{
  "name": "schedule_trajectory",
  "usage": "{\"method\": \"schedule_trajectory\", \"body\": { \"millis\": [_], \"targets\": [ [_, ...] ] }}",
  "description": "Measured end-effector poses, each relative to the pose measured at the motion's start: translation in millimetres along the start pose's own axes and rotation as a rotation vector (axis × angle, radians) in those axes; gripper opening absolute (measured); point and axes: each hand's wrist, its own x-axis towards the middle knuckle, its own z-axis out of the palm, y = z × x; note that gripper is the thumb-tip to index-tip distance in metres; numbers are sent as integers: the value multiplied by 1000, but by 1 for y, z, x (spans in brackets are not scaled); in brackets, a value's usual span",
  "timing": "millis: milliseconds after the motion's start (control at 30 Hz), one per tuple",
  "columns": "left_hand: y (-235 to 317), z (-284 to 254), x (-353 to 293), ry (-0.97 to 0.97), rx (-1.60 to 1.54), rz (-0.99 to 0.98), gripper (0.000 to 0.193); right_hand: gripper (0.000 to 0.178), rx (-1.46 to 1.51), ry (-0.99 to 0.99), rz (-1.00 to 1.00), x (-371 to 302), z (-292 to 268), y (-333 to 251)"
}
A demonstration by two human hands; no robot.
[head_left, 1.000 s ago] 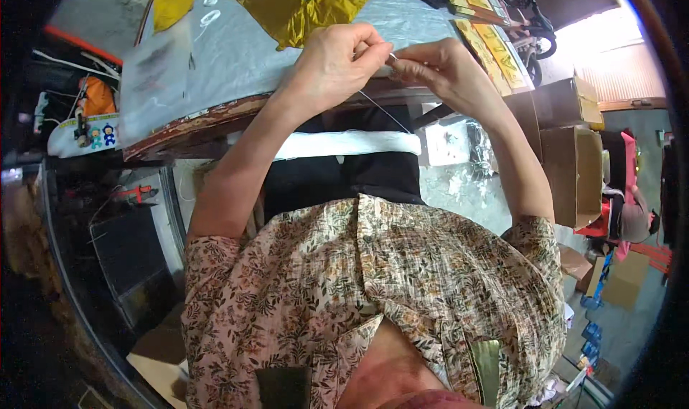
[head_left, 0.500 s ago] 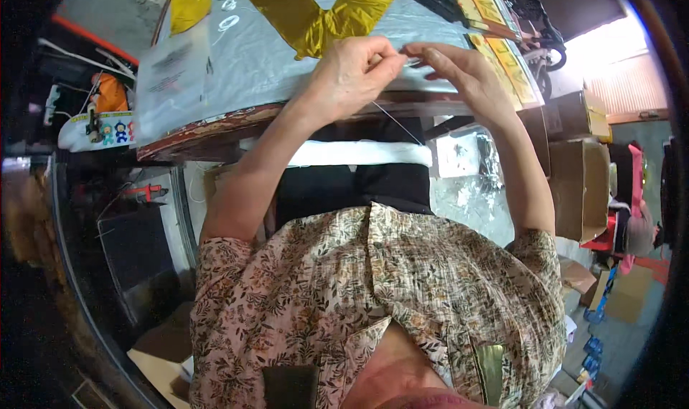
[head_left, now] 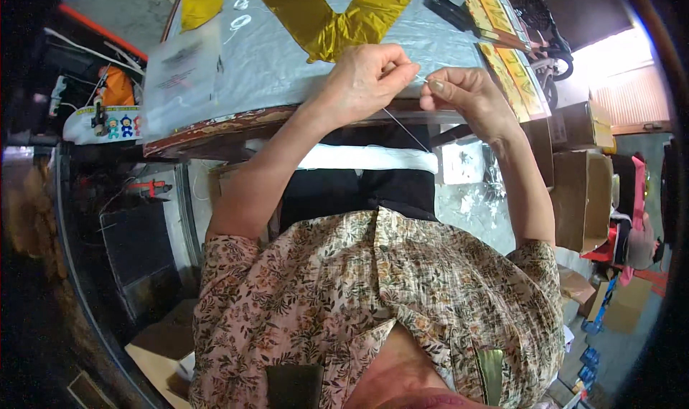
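Note:
My left hand (head_left: 373, 77) is closed in a pinch over the table's near edge. From its underside a thin white string (head_left: 409, 131) slants down to a long white bundle of strings (head_left: 359, 159) lying across my lap. My right hand (head_left: 466, 97) is just to the right, thumb and forefinger pressed together on a small whitish bit of string. A narrow gap separates the two hands. Beyond them on the table lies a flat gold foil balloon (head_left: 316, 25) with a triangular opening.
Pale plastic sheeting (head_left: 280, 72) covers the table. Small coils of white string (head_left: 240, 23) and a yellow foil piece (head_left: 202, 3) lie at left. A black object (head_left: 450, 13) and yellow printed packs (head_left: 513, 79) are at right. Cardboard boxes (head_left: 574, 197) stand on the right.
My hands have drawn slightly apart; the right hand's fingers have curled into a pinch. The whole view has shifted a little, moving the table slightly right and down.

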Motion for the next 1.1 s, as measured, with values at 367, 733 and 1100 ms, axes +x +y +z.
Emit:
{"method": "schedule_trajectory", "body": {
  "millis": [367, 733, 1100],
  "targets": [
    [16, 10, -26, -201, -503, -23, 30, 18, -978, 186, -662, -5, -1, -15],
    [26, 15, -25, -286, -516, -30, 29, 22, -276, 199, -450, -14, 13, -22],
    [14, 1, -23, -187, -553, 2, 27, 41, -635, 151, -329, -28, 4, -44]
  ]
}}
